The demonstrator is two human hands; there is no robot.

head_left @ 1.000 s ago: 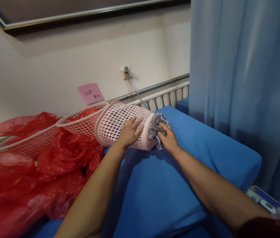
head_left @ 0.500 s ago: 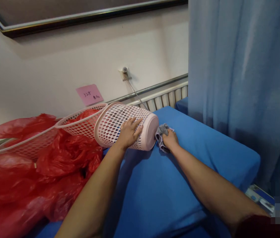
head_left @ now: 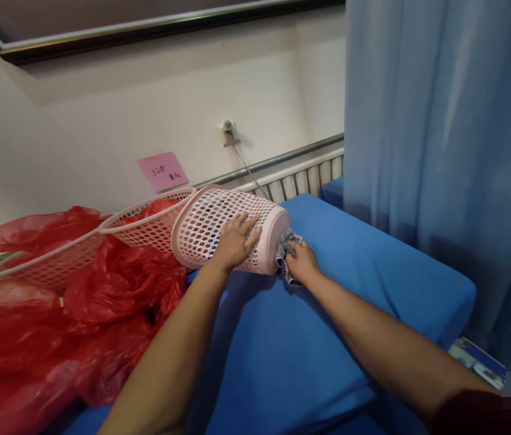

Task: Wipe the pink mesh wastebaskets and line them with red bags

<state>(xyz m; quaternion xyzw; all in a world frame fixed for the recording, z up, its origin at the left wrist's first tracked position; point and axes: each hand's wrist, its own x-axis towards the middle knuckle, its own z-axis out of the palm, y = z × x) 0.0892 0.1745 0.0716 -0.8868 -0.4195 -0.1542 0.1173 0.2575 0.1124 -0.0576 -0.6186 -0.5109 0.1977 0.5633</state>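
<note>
A pale pink perforated plastic basket [head_left: 201, 223] lies on its side on the blue-covered bed [head_left: 373, 266], its solid base turned to the right. My left hand [head_left: 236, 241] rests flat on the basket's side with fingers spread. In my right hand [head_left: 301, 261] is a bunched grey cloth [head_left: 286, 244], pressed against the basket's base. Part of the base is hidden behind the cloth.
Left of it stand more pink baskets [head_left: 153, 223] with red plastic bags [head_left: 119, 284] in and around them. Behind are a radiator [head_left: 301, 175], a wall plug [head_left: 228, 130] with its cord, and a pink note [head_left: 163, 171]. A blue curtain [head_left: 423, 133] hangs at right.
My right hand and the cloth have moved left, onto the face of the basket's base. My left hand and the basket have stayed almost where they were.
</note>
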